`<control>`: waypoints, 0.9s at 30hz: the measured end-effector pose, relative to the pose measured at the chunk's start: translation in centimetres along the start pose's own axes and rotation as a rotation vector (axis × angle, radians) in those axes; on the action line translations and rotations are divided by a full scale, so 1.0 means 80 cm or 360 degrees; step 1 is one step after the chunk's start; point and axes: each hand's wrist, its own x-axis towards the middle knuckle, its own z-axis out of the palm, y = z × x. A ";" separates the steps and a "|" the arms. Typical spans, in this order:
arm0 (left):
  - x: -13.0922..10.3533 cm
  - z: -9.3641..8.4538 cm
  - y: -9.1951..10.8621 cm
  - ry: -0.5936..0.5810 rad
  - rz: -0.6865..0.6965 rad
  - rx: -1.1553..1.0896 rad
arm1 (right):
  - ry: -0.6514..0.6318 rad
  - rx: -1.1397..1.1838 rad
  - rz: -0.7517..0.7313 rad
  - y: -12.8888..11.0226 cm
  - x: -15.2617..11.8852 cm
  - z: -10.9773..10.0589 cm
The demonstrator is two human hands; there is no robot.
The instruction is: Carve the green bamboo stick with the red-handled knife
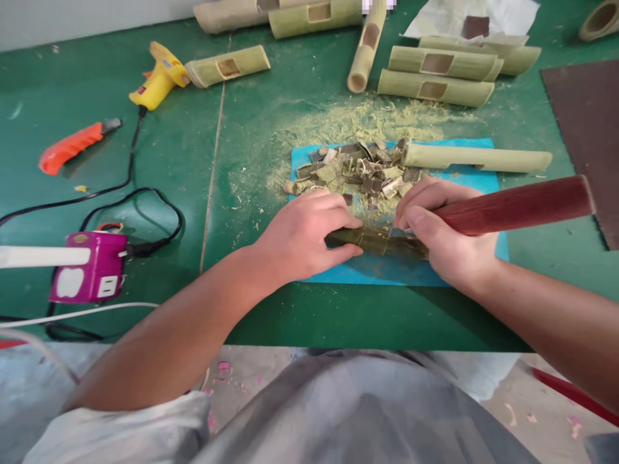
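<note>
My left hand (314, 235) is closed round the left end of a dark green bamboo piece (374, 243), fingers above and thumb below. The piece lies on a blue mat (338, 275). In my right hand (449, 232) is a chisel (522, 205) with a thick dark red wooden handle pointing right. Its metal end shows only in part and meets the top of the bamboo; my fingers hide the rest. Behind my hands, a heap of bamboo chips (367, 167) and a pale bamboo tube (478, 158) lie on the mat.
On the green table (261, 316) sit a yellow hot glue gun (159, 77), an orange utility knife (77, 145) and a purple power socket (91, 267) with cords. Several notched bamboo tubes (435, 90) lie at the back. A dark brown sheet (587, 129) is at right.
</note>
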 end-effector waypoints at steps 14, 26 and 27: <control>0.001 0.000 0.000 -0.0052 -0.0044 0.0000 | -0.0078 -0.0069 -0.0021 -0.005 0.002 0.000; 0.000 0.002 -0.001 -0.0035 -0.0039 0.0024 | 0.0006 -0.0045 -0.0017 -0.001 0.001 -0.001; 0.000 0.002 -0.001 -0.0040 -0.0037 0.0026 | 0.0000 -0.0049 -0.0011 -0.001 0.001 -0.001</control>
